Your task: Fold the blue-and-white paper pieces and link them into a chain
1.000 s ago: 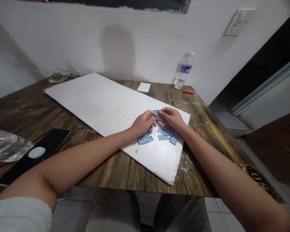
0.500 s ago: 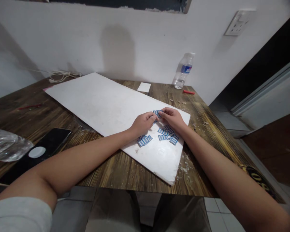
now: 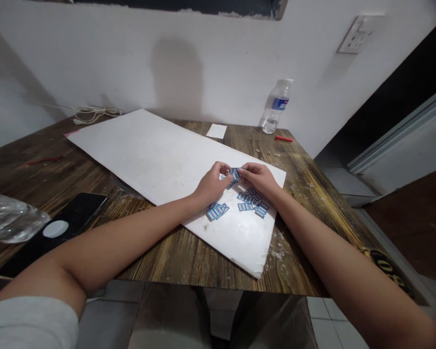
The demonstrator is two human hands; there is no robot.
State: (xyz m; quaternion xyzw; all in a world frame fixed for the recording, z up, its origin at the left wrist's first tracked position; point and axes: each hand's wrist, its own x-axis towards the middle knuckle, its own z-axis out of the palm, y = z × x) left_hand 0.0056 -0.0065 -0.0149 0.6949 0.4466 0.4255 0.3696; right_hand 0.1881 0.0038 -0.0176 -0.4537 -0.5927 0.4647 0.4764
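Several small blue-edged pieces lie on a white board [image 3: 138, 140]. One cluster [image 3: 217, 211] sits just below my left wrist, and another group [image 3: 253, 202] lies below my right hand. My left hand [image 3: 216, 182] is closed at the fingertips, its thumb and fingers at the left end of a small blue-and-white piece [image 3: 235, 173]. From the other side, my right hand [image 3: 256, 175] pinches the same piece between thumb and fingers. More pieces show just under it, partly hidden by my hands.
A clear bottle [image 3: 276, 109] stands at the back right near a red object [image 3: 284, 138]. White paper [image 3: 217, 131] lies behind the board. On the left are a black phone-like slab [image 3: 83, 208], a white lid [image 3: 55, 229], another bottle [image 3: 12, 218] and a cable [image 3: 94, 114].
My left hand has shifted slightly up, and its fingers have moved a little; more of the piece between my hands shows. My right hand has barely moved.
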